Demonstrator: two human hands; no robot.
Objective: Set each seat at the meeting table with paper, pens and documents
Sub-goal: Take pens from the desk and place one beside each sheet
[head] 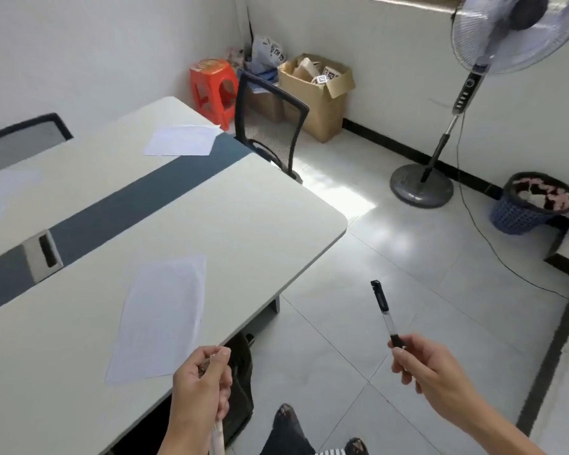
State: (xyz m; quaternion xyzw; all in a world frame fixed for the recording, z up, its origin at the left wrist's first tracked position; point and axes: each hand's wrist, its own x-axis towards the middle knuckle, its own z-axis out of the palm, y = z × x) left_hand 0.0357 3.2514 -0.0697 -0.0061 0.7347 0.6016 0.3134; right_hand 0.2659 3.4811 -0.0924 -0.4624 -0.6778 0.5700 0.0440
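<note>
Right hand (422, 366): we pinch a black-capped pen (384, 312) by its lower end, cap up, off the table corner, ready to lay down.
Left hand (201, 379): fingers curled on something thin; more pens, likely.
Near sheet (160, 318): flat on table (260, 205), no pen beside it.
Far sheet (181, 140): by mesh chair (270, 121).

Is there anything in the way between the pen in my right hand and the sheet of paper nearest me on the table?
Nothing visible. The pen in your right hand is out over the floor, and the tabletop around the near sheet looks bare.
</note>
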